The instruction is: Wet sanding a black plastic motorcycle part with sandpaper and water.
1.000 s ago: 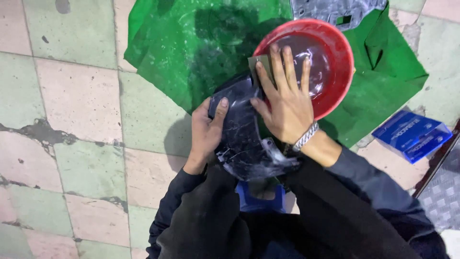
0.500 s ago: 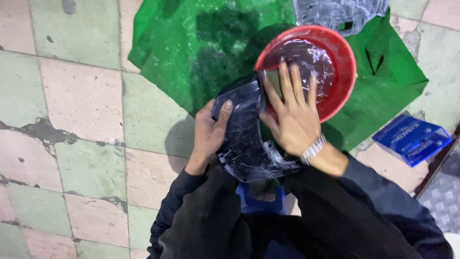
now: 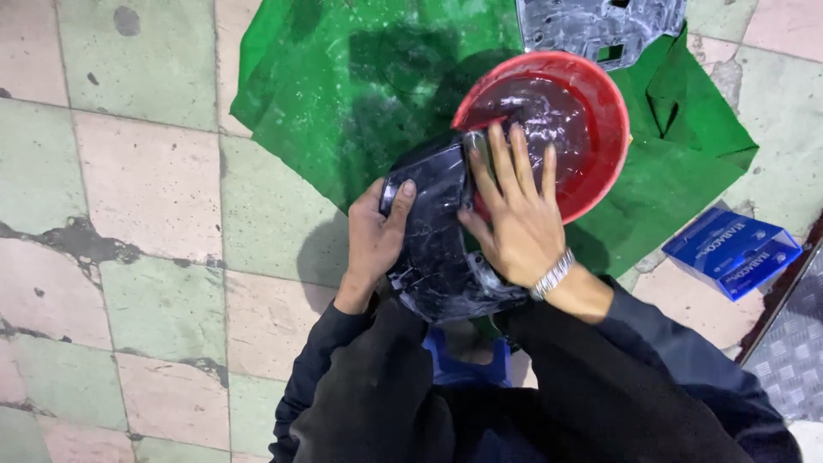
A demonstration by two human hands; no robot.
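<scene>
Left hand [image 3: 375,236] grips the black panel's [image 3: 433,249] left edge, thumb hooked over it. Right hand [image 3: 517,219] lies flat on the panel, fingers spread, tips over the red basin [image 3: 600,103]. Panel sits between the knees, above a green cloth [image 3: 343,77]; blue box [image 3: 731,251] at right.

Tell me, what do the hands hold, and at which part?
The left hand grips the dark curved panel by its left edge. The right hand lies flat on its top with something small under the fingers.
</scene>
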